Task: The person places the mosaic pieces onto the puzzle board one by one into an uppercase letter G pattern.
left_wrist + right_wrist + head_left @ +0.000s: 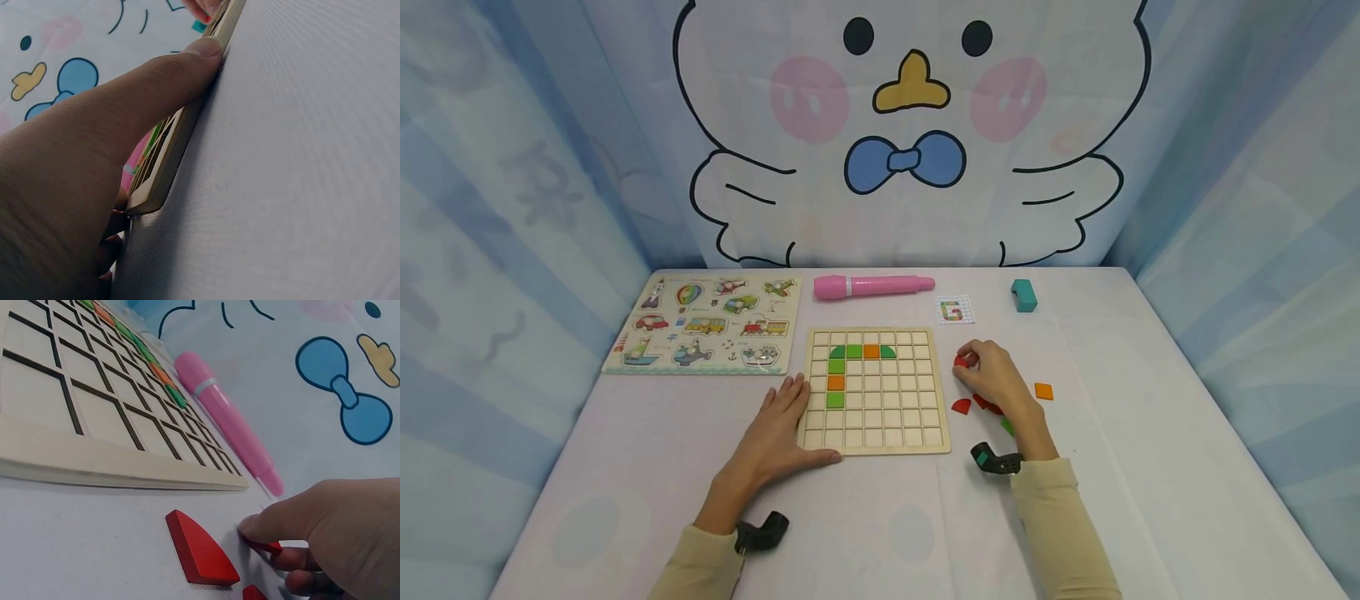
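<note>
A wooden grid board (pixel 895 417) lies mid-table, with green and orange pieces set in cells along its upper left. My left hand (pixel 772 442) rests against the board's left side, fingers fairly straight, thumb (pixel 200 53) on the front edge. To the right of the board, my right hand (pixel 996 375) pinches a red piece (pixel 270 547) between thumb and fingers, low over the table. A red quarter-circle piece (pixel 200 550) lies beside that hand. More red pieces (pixel 987 404) and a green piece (pixel 1007 427) are partly hidden under the right wrist.
An orange square (pixel 1043 391) lies right of the right forearm. Behind the board are a pink marker (pixel 872 287), a small pattern card (pixel 954 310) and a teal block (pixel 1024 296). A picture puzzle board (pixel 703 325) occupies the back left.
</note>
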Available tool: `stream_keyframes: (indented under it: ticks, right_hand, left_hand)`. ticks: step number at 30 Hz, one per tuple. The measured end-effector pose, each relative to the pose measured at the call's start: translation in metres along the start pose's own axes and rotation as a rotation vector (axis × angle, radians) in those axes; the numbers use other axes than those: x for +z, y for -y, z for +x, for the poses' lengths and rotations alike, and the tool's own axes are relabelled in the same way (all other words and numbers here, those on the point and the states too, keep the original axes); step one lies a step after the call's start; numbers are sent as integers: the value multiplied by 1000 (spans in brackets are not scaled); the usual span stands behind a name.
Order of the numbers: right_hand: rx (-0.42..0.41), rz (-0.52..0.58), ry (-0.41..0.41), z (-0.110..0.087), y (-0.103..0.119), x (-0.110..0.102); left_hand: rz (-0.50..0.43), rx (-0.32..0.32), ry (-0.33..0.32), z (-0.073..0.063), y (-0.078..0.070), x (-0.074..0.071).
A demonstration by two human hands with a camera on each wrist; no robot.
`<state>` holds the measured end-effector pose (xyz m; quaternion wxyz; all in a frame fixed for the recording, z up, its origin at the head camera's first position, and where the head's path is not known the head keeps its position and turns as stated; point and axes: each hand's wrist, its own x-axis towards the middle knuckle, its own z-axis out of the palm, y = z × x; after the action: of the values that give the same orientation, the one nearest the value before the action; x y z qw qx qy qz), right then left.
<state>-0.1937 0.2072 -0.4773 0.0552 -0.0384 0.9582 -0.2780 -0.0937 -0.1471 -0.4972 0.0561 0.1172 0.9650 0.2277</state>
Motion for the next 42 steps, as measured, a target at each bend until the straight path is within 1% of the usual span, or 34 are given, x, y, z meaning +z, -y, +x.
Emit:
stream_keyframes:
  ticks: [11, 16, 21, 29, 42]
  right_hand:
    - [-47, 35, -21, -3, 8, 2]
    - [-50, 47, -28, -5, 12, 4]
    - [-71, 50, -47, -5, 17, 4]
    - [-139, 66, -69, -9, 36, 5]
    - [-238, 79, -37, -15, 63, 17]
  left_hand:
    - [-4, 0, 3, 0, 1, 0]
    - [-1, -5, 8, -1, 1, 1]
    - [-1, -2, 3, -1, 1, 1]
    - [-5, -5, -5, -1, 2, 1]
    - [-13, 1, 0, -1, 1, -1]
